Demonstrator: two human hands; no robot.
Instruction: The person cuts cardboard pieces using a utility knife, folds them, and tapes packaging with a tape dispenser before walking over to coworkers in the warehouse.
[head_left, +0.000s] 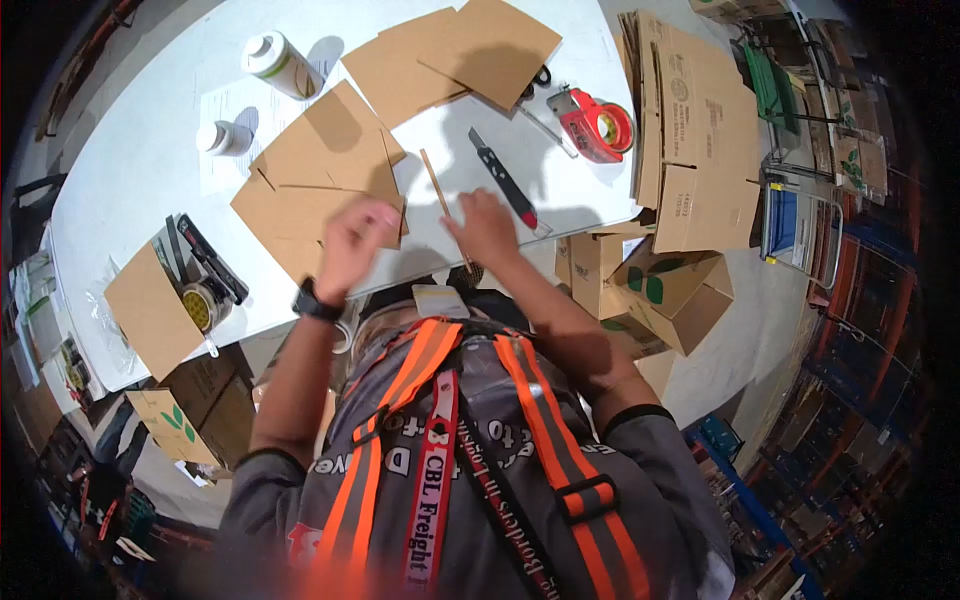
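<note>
My left hand (355, 240), with a dark watch on its wrist, is smeared by motion over the lower right edge of a slit cardboard sheet (300, 185). Whether it holds anything is unclear. My right hand (485, 232) is near the table's front edge, its fingers curled at a thin cardboard strip (433, 180) that passes by the thumb. Just above this hand lies a black and red utility knife (505, 180), blade out. More flat cardboard pieces (410, 65) overlap farther back. A red tape dispenser (598, 125) sits to the right.
Two white bottles (282, 65) (224, 138) stand on the white table (130, 200) at the back left. Black tools (210, 255) and a tape roll lie at the left beside cardboard. Folded cartons (700, 130) lean at the right; open boxes (665, 285) are below the edge.
</note>
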